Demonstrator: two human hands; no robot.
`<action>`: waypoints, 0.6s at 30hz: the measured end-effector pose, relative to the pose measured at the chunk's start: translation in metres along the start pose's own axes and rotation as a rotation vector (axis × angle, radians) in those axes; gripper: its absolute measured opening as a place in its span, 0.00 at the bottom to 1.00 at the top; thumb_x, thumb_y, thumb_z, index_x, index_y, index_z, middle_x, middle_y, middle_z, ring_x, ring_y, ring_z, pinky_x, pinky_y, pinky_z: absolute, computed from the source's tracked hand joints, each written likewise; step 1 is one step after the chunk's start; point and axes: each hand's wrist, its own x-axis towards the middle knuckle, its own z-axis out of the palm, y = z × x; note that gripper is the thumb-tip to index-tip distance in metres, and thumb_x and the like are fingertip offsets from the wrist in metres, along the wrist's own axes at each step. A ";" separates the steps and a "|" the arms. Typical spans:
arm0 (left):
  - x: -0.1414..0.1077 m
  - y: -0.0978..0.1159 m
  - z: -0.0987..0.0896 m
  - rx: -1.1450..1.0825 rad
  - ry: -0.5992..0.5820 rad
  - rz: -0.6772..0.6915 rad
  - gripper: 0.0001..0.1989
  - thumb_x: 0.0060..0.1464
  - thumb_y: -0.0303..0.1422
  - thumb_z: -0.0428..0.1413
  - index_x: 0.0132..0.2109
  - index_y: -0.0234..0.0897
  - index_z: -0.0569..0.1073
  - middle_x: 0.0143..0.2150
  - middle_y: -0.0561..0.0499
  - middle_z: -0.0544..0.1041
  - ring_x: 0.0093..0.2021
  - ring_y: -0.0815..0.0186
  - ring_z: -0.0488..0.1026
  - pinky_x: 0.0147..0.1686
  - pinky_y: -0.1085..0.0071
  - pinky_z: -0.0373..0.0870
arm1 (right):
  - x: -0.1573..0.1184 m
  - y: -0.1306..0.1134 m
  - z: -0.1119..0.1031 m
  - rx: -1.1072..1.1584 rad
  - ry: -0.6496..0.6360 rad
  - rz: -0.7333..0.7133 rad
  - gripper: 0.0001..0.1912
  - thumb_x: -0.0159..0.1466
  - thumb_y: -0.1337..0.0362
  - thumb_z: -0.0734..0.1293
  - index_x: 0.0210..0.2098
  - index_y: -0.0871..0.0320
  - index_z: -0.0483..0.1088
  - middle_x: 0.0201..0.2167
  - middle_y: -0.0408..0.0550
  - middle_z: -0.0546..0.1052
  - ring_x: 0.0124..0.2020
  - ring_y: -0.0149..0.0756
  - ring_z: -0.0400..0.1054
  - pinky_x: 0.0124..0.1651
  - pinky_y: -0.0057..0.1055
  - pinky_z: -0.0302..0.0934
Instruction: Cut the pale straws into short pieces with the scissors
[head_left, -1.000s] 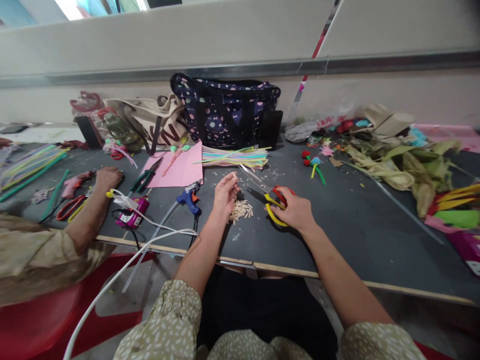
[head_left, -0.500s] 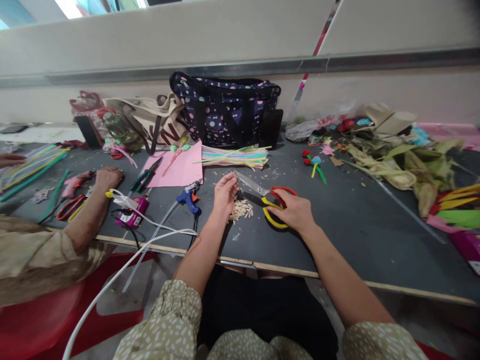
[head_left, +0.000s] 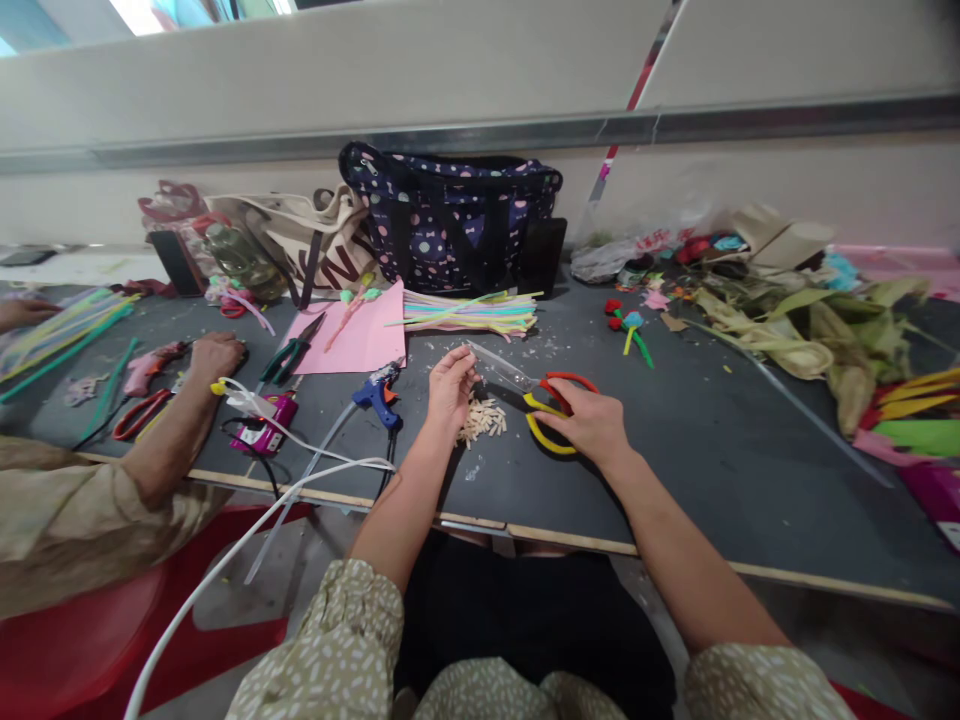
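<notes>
My right hand [head_left: 589, 420] grips the scissors [head_left: 551, 415], which have red and yellow handles; their blades point left toward my left hand. My left hand [head_left: 452, 385] is closed in a pinch near the blade tips, on something too small to make out. Below and between the hands lies a pile of short pale pieces [head_left: 484, 420] on the dark table [head_left: 675, 480]. A blue glue gun [head_left: 379, 395] rests left of my left hand.
Pipe cleaners [head_left: 472, 312] and pink paper [head_left: 360, 335] lie behind my hands, before a dark patterned bag [head_left: 457, 220]. At left, a person's hand [head_left: 217, 355] rests near pliers [head_left: 292, 350] and a magenta box [head_left: 264, 425]. Dried husks [head_left: 795, 330] lie at right.
The scissor handles look slightly wider apart than before. My hands have hardly moved.
</notes>
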 end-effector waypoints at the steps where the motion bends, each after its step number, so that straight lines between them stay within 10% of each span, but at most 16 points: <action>1: 0.000 0.000 0.000 0.002 0.004 -0.003 0.14 0.35 0.27 0.67 0.34 0.34 0.75 0.25 0.56 0.74 0.21 0.78 0.67 0.25 0.80 0.66 | 0.000 0.000 0.000 0.001 0.000 -0.001 0.29 0.60 0.40 0.61 0.50 0.54 0.70 0.39 0.48 0.79 0.37 0.38 0.74 0.35 0.30 0.60; 18: 0.001 -0.001 -0.001 0.048 -0.003 0.039 0.14 0.37 0.28 0.66 0.36 0.35 0.77 0.27 0.55 0.74 0.21 0.79 0.66 0.25 0.80 0.64 | 0.000 0.001 0.000 -0.004 0.030 0.110 0.28 0.58 0.43 0.64 0.50 0.55 0.70 0.37 0.48 0.79 0.34 0.39 0.74 0.35 0.31 0.61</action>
